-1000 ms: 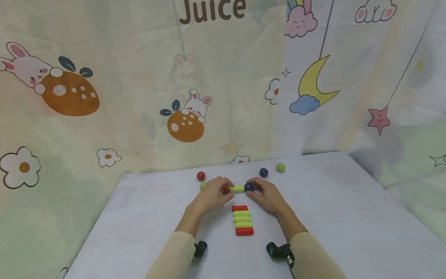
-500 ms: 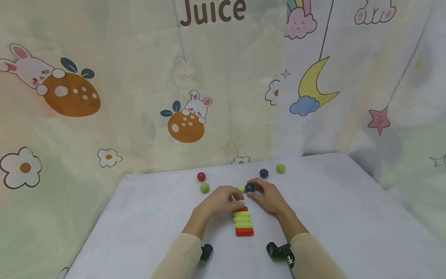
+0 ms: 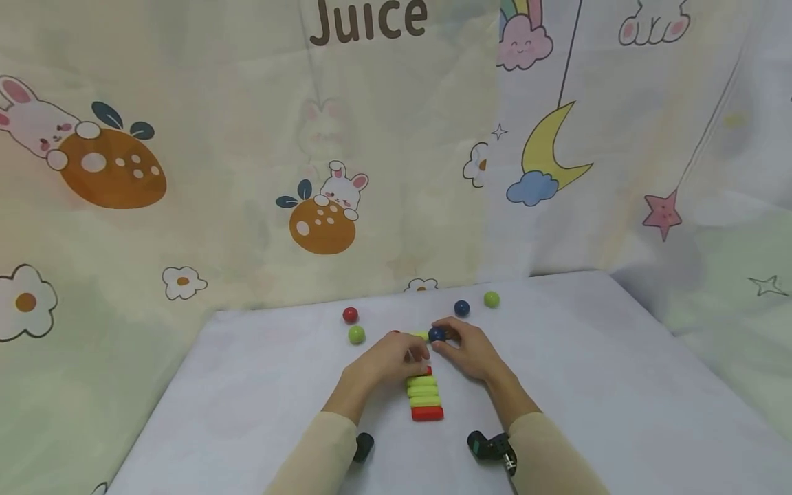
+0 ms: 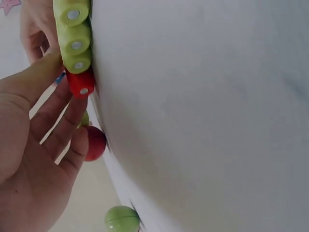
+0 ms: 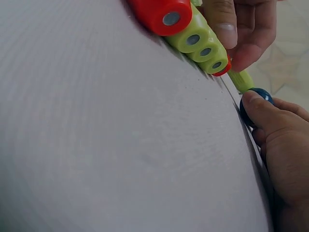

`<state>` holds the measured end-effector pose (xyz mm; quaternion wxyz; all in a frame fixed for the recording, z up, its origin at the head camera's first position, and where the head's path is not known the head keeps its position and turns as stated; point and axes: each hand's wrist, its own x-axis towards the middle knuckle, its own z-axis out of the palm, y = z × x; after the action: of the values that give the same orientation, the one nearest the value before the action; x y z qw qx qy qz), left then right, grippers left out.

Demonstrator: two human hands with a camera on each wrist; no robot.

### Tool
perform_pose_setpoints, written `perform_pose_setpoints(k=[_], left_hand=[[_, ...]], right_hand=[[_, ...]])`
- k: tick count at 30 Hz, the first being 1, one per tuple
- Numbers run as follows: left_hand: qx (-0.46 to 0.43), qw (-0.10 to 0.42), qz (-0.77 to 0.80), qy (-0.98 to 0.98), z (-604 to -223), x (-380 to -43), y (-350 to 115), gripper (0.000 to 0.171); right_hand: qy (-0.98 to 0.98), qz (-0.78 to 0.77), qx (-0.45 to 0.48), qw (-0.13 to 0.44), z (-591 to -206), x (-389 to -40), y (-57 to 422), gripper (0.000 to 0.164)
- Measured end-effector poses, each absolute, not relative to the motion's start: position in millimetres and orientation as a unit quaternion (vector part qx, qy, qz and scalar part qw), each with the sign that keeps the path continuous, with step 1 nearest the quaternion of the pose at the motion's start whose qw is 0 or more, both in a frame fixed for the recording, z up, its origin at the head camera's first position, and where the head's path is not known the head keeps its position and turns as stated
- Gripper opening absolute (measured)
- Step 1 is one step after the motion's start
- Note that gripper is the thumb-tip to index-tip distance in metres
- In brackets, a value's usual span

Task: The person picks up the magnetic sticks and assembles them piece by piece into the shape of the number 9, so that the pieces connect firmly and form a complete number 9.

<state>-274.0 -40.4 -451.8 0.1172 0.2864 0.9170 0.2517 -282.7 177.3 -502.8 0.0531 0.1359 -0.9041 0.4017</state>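
Pinching between thumb and fingers, the right hand point(image 3: 471, 350) holds a blue ball point(image 3: 436, 334) at the end of a yellow-green stick point(image 3: 421, 335) on the desk point(image 3: 278, 392). The left hand point(image 3: 388, 357) has half-bent fingers at the farther red stick point(image 4: 81, 87); whether gripping, I cannot tell.

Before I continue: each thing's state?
Right hand: pinching near blue ball
Left hand: at far red stick, grip unclear
Far green stick: touching near blue ball
Stick row: lying flat
Far blue ball: loose
Far red ball: loose
Near red ball: partly hidden
Green balls: loose
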Motion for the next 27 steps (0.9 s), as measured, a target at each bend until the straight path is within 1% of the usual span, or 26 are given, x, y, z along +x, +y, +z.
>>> perform_pose_setpoints(k=[6, 10, 18, 27], left_hand=[[0.284, 0.103, 0.233, 0.924, -451.7, -275.2, -47.2, 0.007], [0.286, 0.106, 0.221, 0.927, -452.0, -274.5, -47.6, 0.008], [0.282, 0.115, 0.216, 0.928, -450.3, -272.7, -50.2, 0.022], [0.280, 0.105, 0.221, 0.928, -449.2, -273.1, -52.4, 0.029]], right_hand=[[-0.909, 0.392, 0.129, 0.053, -505.0, -285.9, 174.0, 0.040], [-0.912, 0.389, 0.123, 0.050, -503.8, -285.0, 175.8, 0.039], [-0.914, 0.386, 0.115, 0.046, -502.9, -284.9, 175.8, 0.039], [-0.914, 0.384, 0.123, 0.047, -503.3, -284.8, 175.4, 0.041]])
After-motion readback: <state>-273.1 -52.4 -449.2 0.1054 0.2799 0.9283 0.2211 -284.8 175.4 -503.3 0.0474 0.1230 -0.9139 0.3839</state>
